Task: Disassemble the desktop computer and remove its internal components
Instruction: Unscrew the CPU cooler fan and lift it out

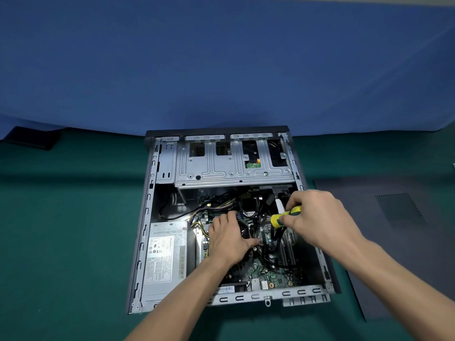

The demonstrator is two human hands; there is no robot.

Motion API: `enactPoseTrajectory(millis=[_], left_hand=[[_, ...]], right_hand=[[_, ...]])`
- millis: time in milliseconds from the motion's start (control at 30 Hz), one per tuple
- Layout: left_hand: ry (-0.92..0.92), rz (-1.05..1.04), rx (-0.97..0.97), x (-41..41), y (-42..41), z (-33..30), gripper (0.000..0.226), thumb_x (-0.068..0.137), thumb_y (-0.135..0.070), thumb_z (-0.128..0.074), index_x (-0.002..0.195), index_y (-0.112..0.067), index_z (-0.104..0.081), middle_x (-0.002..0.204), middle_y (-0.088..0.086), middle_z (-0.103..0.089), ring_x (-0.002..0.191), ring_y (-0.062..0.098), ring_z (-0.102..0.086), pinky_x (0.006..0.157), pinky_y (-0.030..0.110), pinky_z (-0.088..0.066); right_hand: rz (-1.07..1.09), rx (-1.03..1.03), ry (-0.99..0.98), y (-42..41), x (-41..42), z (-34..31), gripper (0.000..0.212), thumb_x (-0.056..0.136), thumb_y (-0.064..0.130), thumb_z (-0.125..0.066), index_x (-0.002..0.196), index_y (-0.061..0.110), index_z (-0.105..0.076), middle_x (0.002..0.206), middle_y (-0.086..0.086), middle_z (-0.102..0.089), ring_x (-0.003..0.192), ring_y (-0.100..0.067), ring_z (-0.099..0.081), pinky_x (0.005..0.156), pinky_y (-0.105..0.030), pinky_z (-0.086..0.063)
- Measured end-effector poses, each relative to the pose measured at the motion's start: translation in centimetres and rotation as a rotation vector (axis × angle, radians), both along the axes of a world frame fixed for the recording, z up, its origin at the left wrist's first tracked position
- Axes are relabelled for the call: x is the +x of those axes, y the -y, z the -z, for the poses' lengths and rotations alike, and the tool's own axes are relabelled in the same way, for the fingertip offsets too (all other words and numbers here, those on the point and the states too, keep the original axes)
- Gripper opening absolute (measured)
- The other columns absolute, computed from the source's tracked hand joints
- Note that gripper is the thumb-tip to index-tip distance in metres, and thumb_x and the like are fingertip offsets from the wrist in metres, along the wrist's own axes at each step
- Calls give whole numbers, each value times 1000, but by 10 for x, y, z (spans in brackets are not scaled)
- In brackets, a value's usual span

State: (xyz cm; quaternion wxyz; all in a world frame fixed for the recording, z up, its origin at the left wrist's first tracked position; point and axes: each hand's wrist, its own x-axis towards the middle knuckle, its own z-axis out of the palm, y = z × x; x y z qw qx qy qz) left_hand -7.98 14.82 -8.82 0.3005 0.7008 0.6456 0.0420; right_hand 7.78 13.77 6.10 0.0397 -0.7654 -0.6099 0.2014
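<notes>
Inside open case (147,217), screwdriver (285,216) pinched between right-hand fingers (293,205).

Left hand (227,238) flat, right hand (317,220) gripping.

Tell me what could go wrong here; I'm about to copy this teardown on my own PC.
The screwdriver gripped by the right hand points down among black cables; a slip might gouge the motherboard. The left hand rests bare on the cooler fan, so static or snagged wires are possible. A freed screw could drop into the case.
</notes>
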Motion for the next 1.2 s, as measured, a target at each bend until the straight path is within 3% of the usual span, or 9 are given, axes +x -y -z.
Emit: enactPoseTrajectory(millis=[633, 733, 867, 933, 1033, 1100, 1200], left_hand=[[2, 45, -70, -1, -4, 7, 71, 72, -63, -63, 127, -24, -42, 128, 4, -39, 121, 24, -27, 101, 40, -22], [-2, 53, -75, -1, -5, 6, 71, 72, -63, -63, 127, -23, -42, 129, 5, -39, 122, 25, -26, 101, 40, -22], [-5, 59, -82, 0, -5, 5, 70, 73, -62, -62, 127, -23, -42, 130, 5, -38, 122, 25, -26, 101, 41, -22], [-14, 68, -80, 0, -5, 6, 70, 73, -62, -61, 128, -23, -41, 130, 5, -38, 122, 25, -26, 101, 41, -22], [-26, 83, -74, -1, -4, 7, 71, 74, -63, -60, 129, -23, -40, 129, 6, -38, 121, 25, -27, 101, 42, -23], [-29, 92, -71, -1, -4, 7, 70, 75, -62, -59, 129, -22, -40, 129, 6, -38, 121, 25, -27, 101, 42, -23], [-29, 103, -72, -2, -4, 7, 70, 76, -61, -59, 130, -22, -39, 128, 7, -38, 120, 26, -27, 100, 42, -24]], right_hand=[[13, -36, 15, -4, -5, -7, 15, 74, 35, -72, 76, 27, -59, 67, 10, -49, 67, -19, -52, 50, -26, -32], [-35, -40, 39, -10, -12, -10, 13, 76, 33, -68, 77, 25, -57, 72, 5, -52, 73, -22, -54, 56, -27, -36], [6, 8, -100, -21, -25, -16, 18, 83, 38, -58, 79, 21, -57, 75, 0, -58, 76, -25, -56, 56, -29, -37], [-14, 42, 36, -24, -31, -18, 38, 88, 52, -50, 84, 15, -56, 78, -1, -55, 84, -30, -57, 61, -31, -37], [-52, 50, 301, -28, -40, -23, 55, 90, 65, -33, 71, 15, -44, 79, -3, -49, 79, -30, -54, 62, -32, -31], [-101, 31, 265, -32, -44, -24, 46, 92, 56, -38, 71, 15, -41, 83, -4, -56, 72, -28, -46, 61, -32, -30], [-214, -30, 115, -36, -44, -25, 26, 88, 39, -52, 97, 16, -41, 92, -5, -60, 75, -27, -48, 61, -33, -33]])
